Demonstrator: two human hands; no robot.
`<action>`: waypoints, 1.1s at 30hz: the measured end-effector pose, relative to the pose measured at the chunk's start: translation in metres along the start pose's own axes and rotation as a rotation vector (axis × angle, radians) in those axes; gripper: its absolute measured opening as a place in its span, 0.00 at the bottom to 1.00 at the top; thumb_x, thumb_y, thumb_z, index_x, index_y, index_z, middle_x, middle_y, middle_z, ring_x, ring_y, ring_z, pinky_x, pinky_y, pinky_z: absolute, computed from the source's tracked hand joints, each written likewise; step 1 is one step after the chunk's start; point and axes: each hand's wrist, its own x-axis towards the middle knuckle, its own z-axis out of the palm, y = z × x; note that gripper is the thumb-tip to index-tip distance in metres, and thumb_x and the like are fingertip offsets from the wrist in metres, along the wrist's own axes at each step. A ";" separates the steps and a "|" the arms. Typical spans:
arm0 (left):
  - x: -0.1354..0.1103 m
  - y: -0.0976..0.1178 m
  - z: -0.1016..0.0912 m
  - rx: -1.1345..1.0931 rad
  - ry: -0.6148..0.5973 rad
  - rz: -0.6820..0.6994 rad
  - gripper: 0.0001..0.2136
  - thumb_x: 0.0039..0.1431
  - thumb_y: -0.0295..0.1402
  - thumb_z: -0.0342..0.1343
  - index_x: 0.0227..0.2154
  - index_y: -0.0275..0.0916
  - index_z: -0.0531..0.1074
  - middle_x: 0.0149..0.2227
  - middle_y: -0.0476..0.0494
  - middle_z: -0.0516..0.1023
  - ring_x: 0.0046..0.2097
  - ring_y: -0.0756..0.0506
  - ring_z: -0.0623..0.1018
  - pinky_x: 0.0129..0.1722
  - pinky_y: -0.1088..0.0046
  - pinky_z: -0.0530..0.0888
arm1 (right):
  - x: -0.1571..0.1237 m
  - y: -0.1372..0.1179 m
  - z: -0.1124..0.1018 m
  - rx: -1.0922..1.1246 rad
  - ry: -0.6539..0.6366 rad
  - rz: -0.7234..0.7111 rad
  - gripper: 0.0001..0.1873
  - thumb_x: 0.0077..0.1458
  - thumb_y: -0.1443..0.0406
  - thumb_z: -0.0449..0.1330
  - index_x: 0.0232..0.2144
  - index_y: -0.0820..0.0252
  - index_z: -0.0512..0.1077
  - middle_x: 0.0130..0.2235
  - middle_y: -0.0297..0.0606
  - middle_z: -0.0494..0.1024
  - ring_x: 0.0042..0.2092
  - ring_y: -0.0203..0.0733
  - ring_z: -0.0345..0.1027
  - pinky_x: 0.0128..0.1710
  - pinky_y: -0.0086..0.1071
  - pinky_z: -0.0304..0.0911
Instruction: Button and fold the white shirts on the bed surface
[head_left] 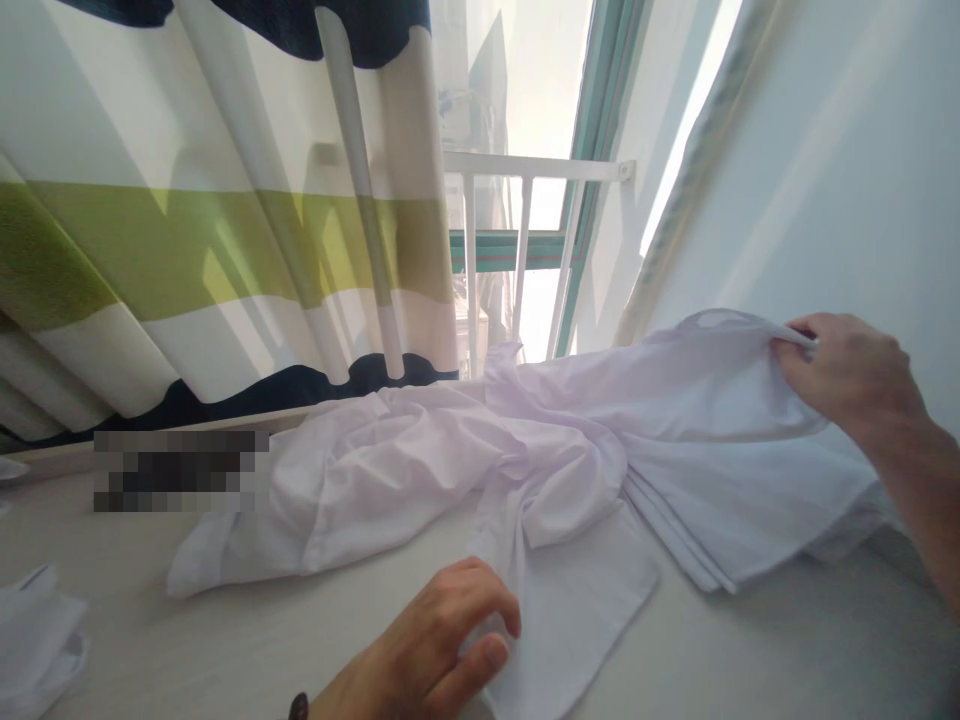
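Lying across the pale surface (262,630), centre to far right: one white garment (427,450), crumpled left, spread right. My right hand (851,370): pinching its raised edge, apparently what holds that side up. My left hand (431,630): curled at the near flap; whether it grips, I cannot tell. Far left: striped curtain (247,240). Near left: second white cloth (34,640). Containers: none I see.
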 end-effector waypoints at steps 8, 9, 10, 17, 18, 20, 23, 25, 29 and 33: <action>0.007 -0.041 -0.010 0.349 -0.043 -0.114 0.18 0.64 0.23 0.47 0.52 0.44 0.71 0.61 0.40 0.68 0.62 0.39 0.65 0.60 0.55 0.66 | -0.040 -0.014 0.044 -0.103 -0.437 -0.240 0.34 0.55 0.58 0.55 0.61 0.72 0.60 0.60 0.63 0.63 0.59 0.65 0.61 0.54 0.48 0.61; 0.008 -0.041 -0.010 0.378 -0.062 -0.104 0.15 0.63 0.24 0.49 0.49 0.43 0.73 0.61 0.40 0.68 0.63 0.38 0.64 0.60 0.54 0.67 | -0.043 -0.021 0.053 -0.052 -0.560 -0.310 0.32 0.54 0.58 0.56 0.58 0.70 0.64 0.60 0.60 0.66 0.59 0.62 0.62 0.55 0.46 0.61; 0.009 -0.040 -0.009 0.390 -0.068 -0.095 0.11 0.63 0.25 0.51 0.45 0.42 0.75 0.60 0.40 0.70 0.63 0.37 0.64 0.59 0.54 0.67 | -0.045 -0.027 0.060 -0.004 -0.674 -0.358 0.29 0.53 0.58 0.57 0.54 0.68 0.69 0.57 0.57 0.70 0.58 0.59 0.65 0.55 0.43 0.61; 0.006 -0.015 0.008 0.311 -0.005 -0.020 0.10 0.68 0.31 0.46 0.33 0.38 0.70 0.30 0.45 0.77 0.32 0.47 0.77 0.37 0.72 0.74 | -0.041 -0.039 0.062 -0.063 -0.703 -0.268 0.14 0.59 0.63 0.50 0.33 0.60 0.75 0.38 0.46 0.80 0.41 0.51 0.74 0.39 0.38 0.64; 0.007 -0.012 0.013 0.281 0.011 -0.025 0.10 0.68 0.32 0.45 0.33 0.38 0.69 0.29 0.46 0.77 0.30 0.48 0.77 0.33 0.74 0.73 | -0.044 -0.041 0.057 -0.070 -0.624 -0.255 0.14 0.60 0.63 0.49 0.33 0.60 0.74 0.38 0.46 0.80 0.41 0.52 0.74 0.38 0.38 0.63; 0.010 -0.005 0.026 0.222 0.017 -0.020 0.09 0.69 0.32 0.45 0.34 0.38 0.69 0.28 0.47 0.77 0.28 0.49 0.76 0.31 0.75 0.72 | -0.056 -0.054 0.046 -0.029 -0.468 -0.294 0.14 0.61 0.62 0.48 0.33 0.61 0.73 0.39 0.47 0.78 0.41 0.52 0.73 0.37 0.39 0.63; 0.018 0.002 0.037 0.193 -0.021 0.026 0.08 0.68 0.32 0.47 0.35 0.38 0.69 0.31 0.46 0.78 0.33 0.47 0.77 0.37 0.74 0.73 | -0.091 -0.089 0.030 0.194 -0.494 -0.533 0.14 0.64 0.60 0.47 0.34 0.58 0.71 0.36 0.41 0.76 0.38 0.47 0.72 0.37 0.36 0.63; 0.021 0.003 0.037 0.220 -0.023 0.037 0.07 0.67 0.31 0.48 0.37 0.38 0.70 0.36 0.44 0.78 0.39 0.45 0.77 0.43 0.70 0.73 | -0.116 -0.114 0.024 0.369 -0.642 -0.681 0.13 0.64 0.58 0.50 0.35 0.57 0.70 0.35 0.38 0.75 0.37 0.43 0.71 0.37 0.34 0.64; 0.014 -0.013 0.021 0.355 0.109 -0.139 0.09 0.65 0.25 0.45 0.39 0.38 0.71 0.39 0.41 0.76 0.42 0.44 0.74 0.45 0.65 0.73 | -0.148 -0.149 0.028 0.523 -0.608 -0.701 0.18 0.63 0.55 0.53 0.50 0.60 0.65 0.44 0.43 0.73 0.41 0.44 0.71 0.43 0.36 0.65; 0.001 -0.045 -0.001 0.558 0.150 -0.357 0.11 0.60 0.22 0.47 0.40 0.38 0.72 0.43 0.40 0.75 0.45 0.41 0.74 0.48 0.59 0.74 | -0.158 -0.165 0.037 0.506 -0.608 -0.707 0.14 0.60 0.55 0.56 0.40 0.60 0.68 0.40 0.42 0.75 0.41 0.47 0.70 0.40 0.36 0.63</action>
